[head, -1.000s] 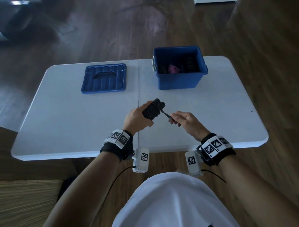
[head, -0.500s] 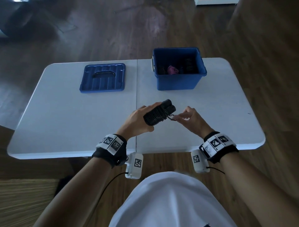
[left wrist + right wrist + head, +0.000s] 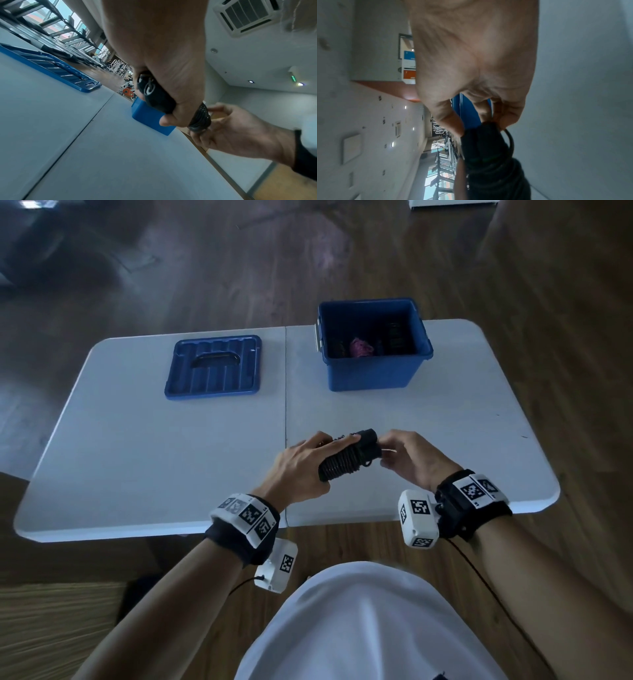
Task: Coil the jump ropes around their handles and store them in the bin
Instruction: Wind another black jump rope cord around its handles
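Note:
My left hand (image 3: pixel 308 465) grips a black jump rope bundle (image 3: pixel 346 462), its cord coiled tight round the two handles, just above the white table's (image 3: pixel 137 457) near middle. My right hand (image 3: pixel 406 455) pinches the handle end of the bundle (image 3: pixel 485 143), thumb on one side and fingers on the other, with a short loop of cord beside the fingertips. From the left wrist, the bundle (image 3: pixel 157 94) shows inside my curled fingers. The open blue bin (image 3: pixel 375 371) stands at the back right and holds dark coiled ropes and a pink one (image 3: pixel 359 348).
The bin's blue lid (image 3: pixel 214 368) lies flat at the back left of the table. A seam (image 3: pixel 286 392) runs down the table's middle. Dark wooden floor surrounds the table. My white shirt fills the bottom of the head view.
The loose cord end that my right hand pulled out to the right a second ago is now against the bundle. My right hand has moved in to the handle ends.

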